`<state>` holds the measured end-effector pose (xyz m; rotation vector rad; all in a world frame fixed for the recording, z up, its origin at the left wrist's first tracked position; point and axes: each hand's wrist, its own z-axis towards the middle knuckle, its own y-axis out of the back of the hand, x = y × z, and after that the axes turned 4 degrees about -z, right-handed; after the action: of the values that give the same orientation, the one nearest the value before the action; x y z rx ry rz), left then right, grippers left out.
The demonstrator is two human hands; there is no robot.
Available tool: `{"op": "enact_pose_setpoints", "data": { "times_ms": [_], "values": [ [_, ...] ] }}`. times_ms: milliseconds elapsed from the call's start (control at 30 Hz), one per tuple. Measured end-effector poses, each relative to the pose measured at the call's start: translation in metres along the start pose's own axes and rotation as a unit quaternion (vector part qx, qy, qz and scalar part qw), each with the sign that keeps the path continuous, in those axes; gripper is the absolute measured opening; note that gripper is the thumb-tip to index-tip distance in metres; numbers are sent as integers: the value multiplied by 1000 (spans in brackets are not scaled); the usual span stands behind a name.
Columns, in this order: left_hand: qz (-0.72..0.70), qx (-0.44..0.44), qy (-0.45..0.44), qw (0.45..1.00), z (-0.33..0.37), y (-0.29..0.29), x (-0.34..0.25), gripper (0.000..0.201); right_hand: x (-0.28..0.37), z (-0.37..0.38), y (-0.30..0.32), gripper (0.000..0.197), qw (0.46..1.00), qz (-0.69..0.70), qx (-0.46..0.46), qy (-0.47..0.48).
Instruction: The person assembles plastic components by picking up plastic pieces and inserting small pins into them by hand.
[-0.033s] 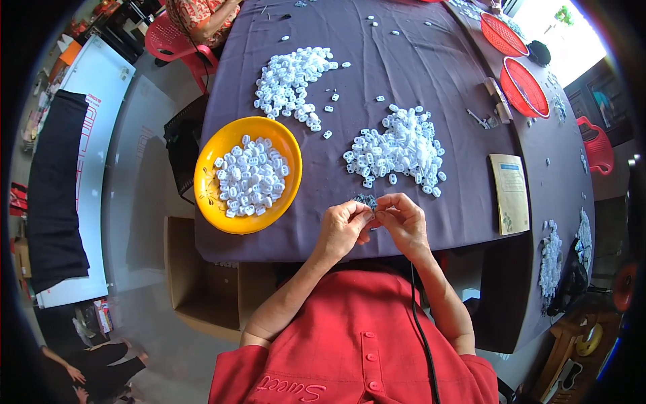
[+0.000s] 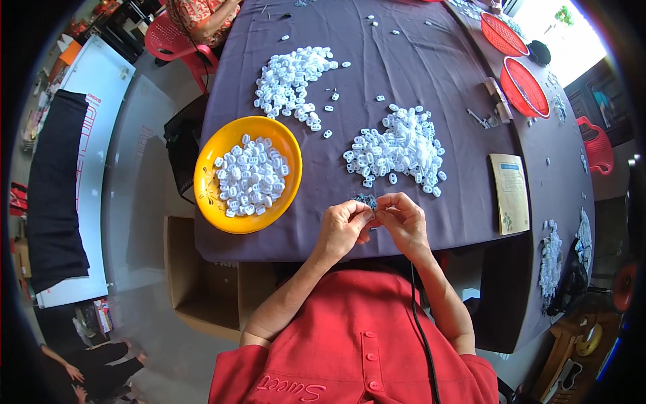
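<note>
Close to the front edge of the cloth-covered table (image 2: 323, 161), my left hand (image 2: 342, 227) and my right hand (image 2: 405, 223) meet fingertip to fingertip. Both are closed in a pinch, and whatever sits between the fingers is too small to make out. Just beyond the fingertips lies a little heap of dark blue-grey bits (image 2: 367, 200), partly covered by my hands. Farther off is a heap of small white plastic pieces with holes (image 2: 404, 148). To the left stands a yellow bowl (image 2: 291, 145) holding many similar white pieces.
Another heap of white pieces (image 2: 289, 81) lies beyond the bowl. A tan booklet (image 2: 509, 195) rests at the right, with red baskets (image 2: 525, 87) farther back. Below the table's left corner is an open cardboard box (image 2: 205, 283). A person in a patterned shirt (image 2: 192, 17) sits at the far left.
</note>
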<state>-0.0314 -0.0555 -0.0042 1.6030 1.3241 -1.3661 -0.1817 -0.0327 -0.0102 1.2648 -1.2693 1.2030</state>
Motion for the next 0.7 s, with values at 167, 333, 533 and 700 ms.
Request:
{"op": "enact_pose_setpoints", "data": {
  "times_ms": [167,333,533,700],
  "values": [
    [0,-5,1,1000,2,0,-1,14,2,2,-1,15,998,-56,2,17],
    [19,-12,-8,1000,4,-1,-2,14,7,7,-2,16,980,-184,-19,71],
    [-99,5,22,995,5,3,14,17,3,4,-6,17,976,-196,-28,86],
    [-170,11,61,983,4,2,18,16,1,3,-3,15,965,-212,-31,148]
  ]
}}
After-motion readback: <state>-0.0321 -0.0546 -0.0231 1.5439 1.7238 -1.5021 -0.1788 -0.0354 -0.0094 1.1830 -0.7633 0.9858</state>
